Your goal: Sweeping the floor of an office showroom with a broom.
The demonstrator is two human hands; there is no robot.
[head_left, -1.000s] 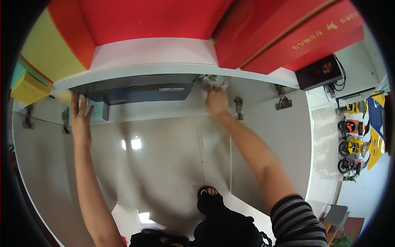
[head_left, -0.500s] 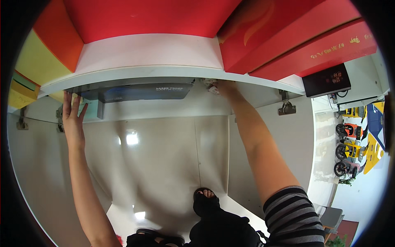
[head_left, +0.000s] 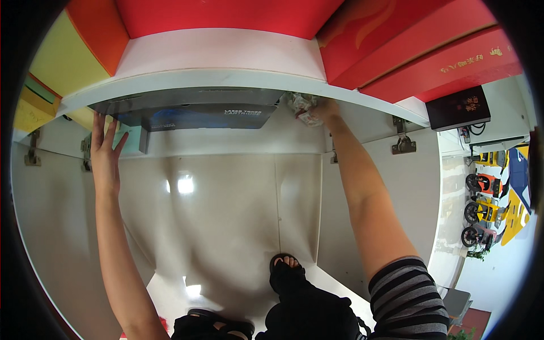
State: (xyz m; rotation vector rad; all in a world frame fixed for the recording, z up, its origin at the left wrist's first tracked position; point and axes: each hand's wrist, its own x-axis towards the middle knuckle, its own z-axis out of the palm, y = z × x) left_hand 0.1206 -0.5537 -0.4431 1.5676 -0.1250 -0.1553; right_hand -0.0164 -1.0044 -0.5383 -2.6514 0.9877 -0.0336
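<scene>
Under the white shelf, my left hand point(head_left: 105, 153) reaches up with its fingers spread. Its fingertips are at the left end of a long black toner cartridge box point(head_left: 212, 118), beside a pale green box point(head_left: 135, 140). My right hand point(head_left: 327, 109) is beyond the box's right end, closed at a crumpled, partly clear plastic bag point(head_left: 307, 109). The shelf edge and the hand itself hide some of its fingers.
Above, the white shelf point(head_left: 226, 76) bears red boxes point(head_left: 436, 68), with yellow and orange ones at left. Cabinet doors with metal hinges point(head_left: 403, 145) stand open on both sides. A black box point(head_left: 458, 107) lies at right. My sandalled foot point(head_left: 285, 262) is below.
The view has shifted, so the shelf and boxes appear higher and further right. More of the plastic bag at my right hand shows. My left hand keeps its place by the boxes.
</scene>
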